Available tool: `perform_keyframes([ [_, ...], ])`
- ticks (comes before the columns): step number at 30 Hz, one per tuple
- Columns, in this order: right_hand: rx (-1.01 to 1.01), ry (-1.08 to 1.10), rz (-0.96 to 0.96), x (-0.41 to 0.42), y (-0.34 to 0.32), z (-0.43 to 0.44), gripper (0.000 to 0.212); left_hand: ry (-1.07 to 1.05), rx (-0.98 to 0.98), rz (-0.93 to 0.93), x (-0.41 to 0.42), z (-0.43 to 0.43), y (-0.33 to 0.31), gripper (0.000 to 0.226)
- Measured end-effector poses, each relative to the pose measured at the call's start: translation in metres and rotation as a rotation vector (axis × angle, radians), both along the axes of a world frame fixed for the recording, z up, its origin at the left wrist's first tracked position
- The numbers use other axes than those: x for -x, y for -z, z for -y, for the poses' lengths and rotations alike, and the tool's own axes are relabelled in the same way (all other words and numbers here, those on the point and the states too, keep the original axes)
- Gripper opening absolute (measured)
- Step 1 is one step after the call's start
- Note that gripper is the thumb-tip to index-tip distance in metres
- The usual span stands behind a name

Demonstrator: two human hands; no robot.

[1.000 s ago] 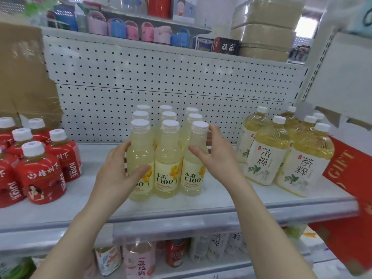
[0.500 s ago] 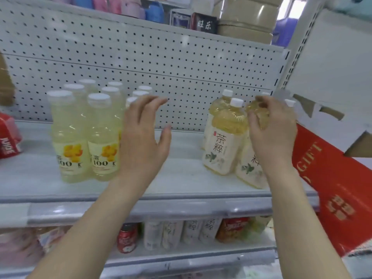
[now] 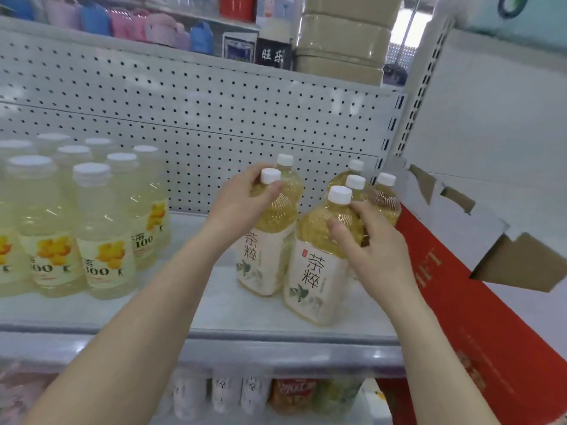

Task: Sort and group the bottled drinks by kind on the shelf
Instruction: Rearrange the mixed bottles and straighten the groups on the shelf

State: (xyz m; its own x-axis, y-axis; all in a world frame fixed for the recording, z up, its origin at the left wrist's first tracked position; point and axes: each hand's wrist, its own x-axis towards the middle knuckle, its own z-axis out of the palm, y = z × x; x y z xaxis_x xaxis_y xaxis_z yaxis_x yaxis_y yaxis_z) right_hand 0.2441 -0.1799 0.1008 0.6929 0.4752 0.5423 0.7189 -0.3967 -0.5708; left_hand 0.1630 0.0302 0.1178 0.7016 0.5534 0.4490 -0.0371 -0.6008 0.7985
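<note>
**Fingers first**

Curled fingers (image 3: 271,189) of left hand (image 3: 236,207) round neck of white-capped amber plastic tea bottle (image 3: 264,262); right hand (image 3: 377,253) clamped on shoulder of front neighbour (image 3: 313,277); both upright on grey metal shelf (image 3: 214,308). Slide bases flat against rear bottles (image 3: 382,196).

Six amber tea bottles (image 3: 313,271) are standing at centre right of the frame, and I'm counting eight pale lemon drink bottles (image 3: 104,240) showing at the left, their group running off the edge.

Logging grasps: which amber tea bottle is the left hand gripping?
The left front tea bottle, gripped at its neck by the left hand; the right hand holds the front right bottle.
</note>
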Motion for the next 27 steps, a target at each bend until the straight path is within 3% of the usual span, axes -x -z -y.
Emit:
perform_keyframes([
  [4,0.041,-0.075,-0.008,0.005,0.001,-0.008,0.066,-0.179,-0.037,0.057,0.018,0.010,0.000,0.028],
  [7,0.101,-0.081,-0.013,0.006,-0.001,-0.018,0.080,-0.235,-0.015,0.073,0.030,0.009,-0.002,0.020],
  [11,0.168,-0.090,-0.025,0.006,-0.005,-0.027,0.086,-0.206,0.046,0.060,0.037,0.003,-0.003,0.028],
  [15,0.254,-0.071,0.001,0.006,-0.015,-0.025,0.084,-0.025,0.137,-0.051,0.037,-0.009,-0.002,0.035],
  [17,0.215,-0.070,0.011,0.004,-0.021,-0.017,0.071,0.046,0.165,-0.033,0.037,-0.014,-0.002,0.031],
  [19,-0.023,-0.064,-0.026,-0.006,-0.031,-0.009,0.038,0.070,0.133,-0.021,0.036,-0.019,-0.003,0.039],
  [21,-0.140,0.042,0.033,-0.028,-0.045,-0.006,0.025,0.106,0.115,-0.047,0.034,-0.024,-0.008,0.045],
  [24,0.107,0.090,0.004,-0.056,-0.065,-0.014,0.033,0.194,0.157,-0.081,0.029,-0.034,-0.025,0.059],
  [27,0.314,0.053,-0.027,-0.064,-0.080,-0.027,0.015,0.220,0.154,-0.087,0.012,-0.050,-0.048,0.043],
])
